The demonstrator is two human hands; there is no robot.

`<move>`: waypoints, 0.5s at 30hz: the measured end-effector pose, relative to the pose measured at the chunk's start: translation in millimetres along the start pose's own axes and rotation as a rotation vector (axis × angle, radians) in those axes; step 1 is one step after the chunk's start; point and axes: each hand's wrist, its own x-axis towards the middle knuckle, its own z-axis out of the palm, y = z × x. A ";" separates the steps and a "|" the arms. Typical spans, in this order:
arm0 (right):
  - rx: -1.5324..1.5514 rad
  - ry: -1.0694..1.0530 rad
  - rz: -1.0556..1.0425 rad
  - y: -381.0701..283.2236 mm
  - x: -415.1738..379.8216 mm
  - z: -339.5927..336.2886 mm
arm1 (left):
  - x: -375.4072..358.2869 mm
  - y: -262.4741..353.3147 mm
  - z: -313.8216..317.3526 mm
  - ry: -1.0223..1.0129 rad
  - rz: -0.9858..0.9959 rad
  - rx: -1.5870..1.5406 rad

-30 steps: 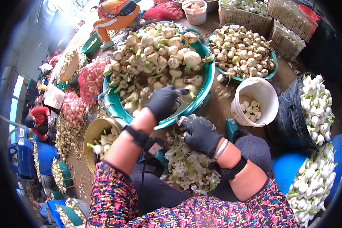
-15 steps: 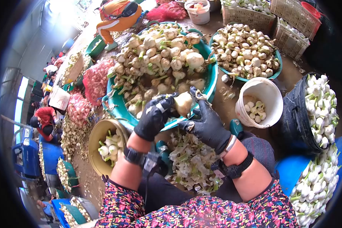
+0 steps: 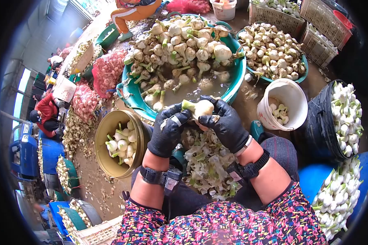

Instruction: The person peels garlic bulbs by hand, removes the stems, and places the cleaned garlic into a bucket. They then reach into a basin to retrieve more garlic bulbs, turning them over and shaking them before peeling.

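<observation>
Over the near rim of a green tub (image 3: 236,87), my black-gloved left hand (image 3: 167,131) is closed by the stem end of a garlic bulb (image 3: 203,108). A pale strip lies across a finger of that glove. My black-gloved right hand (image 3: 230,125) grips the bulb from the right, thumb below and fingers behind. The bulb has a short green stem pointing left and a smooth whitish body. Murky water and a heap of unpeeled garlic bulbs (image 3: 184,45) fill the tub. Below my hands lies a pile of peeled skins (image 3: 212,165).
At left, a yellowish bucket (image 3: 103,157) holds cleaned bulbs. At right stand a white bucket (image 3: 270,118) with some bulbs, a black tub (image 3: 319,122) and a blue container (image 3: 315,179) of white bulbs. A second tub (image 3: 304,71) is behind. A person in red (image 3: 47,112) crouches far left.
The bulb has turned so its green stem points left, and my hands have come closer together around it. The view has shifted, and the person in red has changed posture.
</observation>
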 end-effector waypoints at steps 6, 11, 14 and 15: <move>0.000 0.025 -0.023 -7.5 2.1 7.5 | 2.3 -1.7 3.2 0.030 0.273 0.494; 0.061 0.027 -0.027 3.7 3.6 5.9 | -1.1 -7.4 3.6 0.014 0.013 0.078; 0.080 0.023 0.043 -0.8 -0.7 3.2 | -2.9 -15.1 2.2 0.052 -0.028 -0.058; 0.229 0.065 0.226 -4.5 -1.1 3.1 | -3.7 -21.1 -0.9 0.077 -0.065 -0.086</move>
